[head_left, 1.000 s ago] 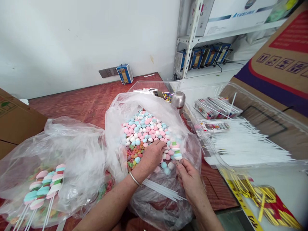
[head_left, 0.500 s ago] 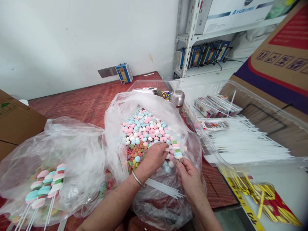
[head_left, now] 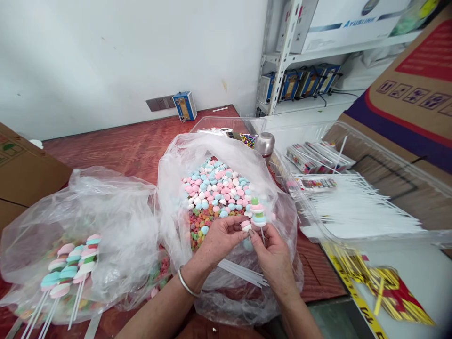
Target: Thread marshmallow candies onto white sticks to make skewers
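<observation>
A small candy (head_left: 246, 226), pink and white, is pinched by the left hand (head_left: 219, 239), with its thumb and fingers clamped on it. A thin stick (head_left: 262, 234) is held by the right hand (head_left: 272, 248), and its thumb and fingers are pressed tight around it. The small candy is met closely by the tip of the right thumb, but whether it is touched cannot be told. Just above the right fingers, a candy stack (head_left: 259, 214) is held up on the stick, almost straight. Green, pink, white and blue bits can be seen in it.

Past the fingertips, lots of round candies (head_left: 215, 183) are spread out in pink, blue and white. Little colored rings (head_left: 200, 222) are heaped near the left fingers, a bit past them. All of these are held in a clear plastic bag (head_left: 226, 143). Below the fingers, between the two arms, some loose white sticks (head_left: 242, 273) are laid. Far to the left of the left fingers, candy sticks (head_left: 70, 270) are set down at a second bag (head_left: 115, 216). Well to the right of the right fingers, more white sticks (head_left: 363, 209) are kept in a clear bin (head_left: 432, 205).
</observation>
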`<state>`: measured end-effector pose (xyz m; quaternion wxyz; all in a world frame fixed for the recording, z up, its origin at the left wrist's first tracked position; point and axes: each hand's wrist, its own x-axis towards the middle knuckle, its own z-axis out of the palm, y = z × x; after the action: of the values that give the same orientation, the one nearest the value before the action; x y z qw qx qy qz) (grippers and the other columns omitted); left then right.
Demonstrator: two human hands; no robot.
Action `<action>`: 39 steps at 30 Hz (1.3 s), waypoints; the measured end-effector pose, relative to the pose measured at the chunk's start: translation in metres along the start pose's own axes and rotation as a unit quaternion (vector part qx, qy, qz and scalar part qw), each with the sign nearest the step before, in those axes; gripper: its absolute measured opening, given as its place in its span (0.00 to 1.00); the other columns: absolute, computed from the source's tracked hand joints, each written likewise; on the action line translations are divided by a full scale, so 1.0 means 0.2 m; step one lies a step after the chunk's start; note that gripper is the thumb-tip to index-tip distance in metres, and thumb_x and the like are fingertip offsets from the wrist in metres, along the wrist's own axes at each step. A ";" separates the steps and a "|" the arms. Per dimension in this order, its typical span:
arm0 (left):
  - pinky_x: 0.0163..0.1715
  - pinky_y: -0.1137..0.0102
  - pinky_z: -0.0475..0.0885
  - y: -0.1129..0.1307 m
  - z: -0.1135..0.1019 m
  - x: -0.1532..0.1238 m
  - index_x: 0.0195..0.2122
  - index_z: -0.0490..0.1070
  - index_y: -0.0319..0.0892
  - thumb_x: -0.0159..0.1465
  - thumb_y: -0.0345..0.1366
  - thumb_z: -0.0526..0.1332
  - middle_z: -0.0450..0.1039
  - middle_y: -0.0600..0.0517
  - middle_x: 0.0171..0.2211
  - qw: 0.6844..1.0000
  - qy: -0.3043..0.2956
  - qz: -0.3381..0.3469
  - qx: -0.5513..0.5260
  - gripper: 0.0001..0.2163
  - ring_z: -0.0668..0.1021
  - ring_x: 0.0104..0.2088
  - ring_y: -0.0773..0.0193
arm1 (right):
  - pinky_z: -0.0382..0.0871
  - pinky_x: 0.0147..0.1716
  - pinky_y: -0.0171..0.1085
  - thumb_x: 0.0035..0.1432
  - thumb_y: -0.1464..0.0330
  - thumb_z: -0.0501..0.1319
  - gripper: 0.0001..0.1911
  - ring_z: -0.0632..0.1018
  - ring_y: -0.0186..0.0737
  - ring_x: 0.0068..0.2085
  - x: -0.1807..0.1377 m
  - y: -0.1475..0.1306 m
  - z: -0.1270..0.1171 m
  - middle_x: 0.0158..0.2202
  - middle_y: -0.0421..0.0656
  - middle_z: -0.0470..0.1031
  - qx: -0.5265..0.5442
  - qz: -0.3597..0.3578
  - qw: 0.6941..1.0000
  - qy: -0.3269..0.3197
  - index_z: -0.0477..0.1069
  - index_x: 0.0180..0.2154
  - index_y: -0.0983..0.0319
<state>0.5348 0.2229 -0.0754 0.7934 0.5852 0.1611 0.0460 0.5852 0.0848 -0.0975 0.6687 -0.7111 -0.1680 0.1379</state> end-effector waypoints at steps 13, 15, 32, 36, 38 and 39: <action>0.29 0.74 0.70 -0.01 -0.01 0.04 0.38 0.78 0.38 0.48 0.35 0.72 0.77 0.51 0.29 0.976 0.162 -0.023 -0.146 0.16 0.75 0.26 0.70 | 0.58 0.23 0.32 0.66 0.57 0.51 0.15 0.67 0.36 0.25 -0.10 -0.05 -0.01 0.23 0.37 0.66 -0.109 0.037 0.992 -0.055 0.68 0.34 0.59; 0.31 0.74 0.71 0.01 -0.03 0.05 0.37 0.78 0.38 0.47 0.34 0.72 0.77 0.51 0.31 0.969 0.182 -0.009 -0.167 0.15 0.75 0.28 0.69 | 0.54 0.19 0.32 0.65 0.57 0.51 0.16 0.64 0.35 0.23 -0.17 -0.04 -0.01 0.21 0.36 0.64 -0.110 0.052 0.989 -0.085 0.68 0.33 0.59; 0.38 0.72 0.70 0.01 0.01 0.02 0.37 0.77 0.39 0.51 0.32 0.67 0.78 0.50 0.36 0.972 0.213 0.045 -0.083 0.12 0.76 0.36 0.66 | 0.46 0.12 0.30 0.61 0.52 0.53 0.19 0.50 0.29 0.15 -0.24 -0.10 0.06 0.14 0.28 0.53 0.080 0.228 0.961 -0.137 0.68 0.39 0.61; 0.37 0.73 0.70 0.00 0.02 0.02 0.37 0.78 0.40 0.51 0.32 0.65 0.78 0.51 0.35 0.975 0.212 0.052 -0.047 0.11 0.76 0.36 0.66 | 0.46 0.12 0.30 0.60 0.51 0.53 0.19 0.49 0.28 0.14 -0.23 -0.08 0.09 0.14 0.27 0.52 0.109 0.237 0.957 -0.129 0.67 0.39 0.60; 0.36 0.73 0.70 -0.02 0.01 0.02 0.38 0.78 0.41 0.52 0.31 0.64 0.78 0.52 0.34 0.977 0.203 0.052 -0.040 0.11 0.76 0.35 0.66 | 0.46 0.11 0.29 0.61 0.51 0.53 0.19 0.48 0.28 0.14 -0.23 -0.07 0.10 0.14 0.27 0.52 0.119 0.235 0.956 -0.130 0.66 0.38 0.60; 0.35 0.74 0.69 -0.03 0.00 0.02 0.38 0.78 0.41 0.52 0.31 0.64 0.78 0.52 0.34 0.979 0.196 0.050 -0.041 0.12 0.76 0.35 0.67 | 0.46 0.11 0.29 0.61 0.52 0.53 0.18 0.48 0.28 0.14 -0.23 -0.07 0.10 0.14 0.27 0.52 0.122 0.233 0.956 -0.129 0.66 0.38 0.60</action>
<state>0.5387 0.2221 -0.0816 0.7663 0.5394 0.2820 0.2056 0.5342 0.0845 -0.0863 0.6726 -0.6194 -0.0646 0.3997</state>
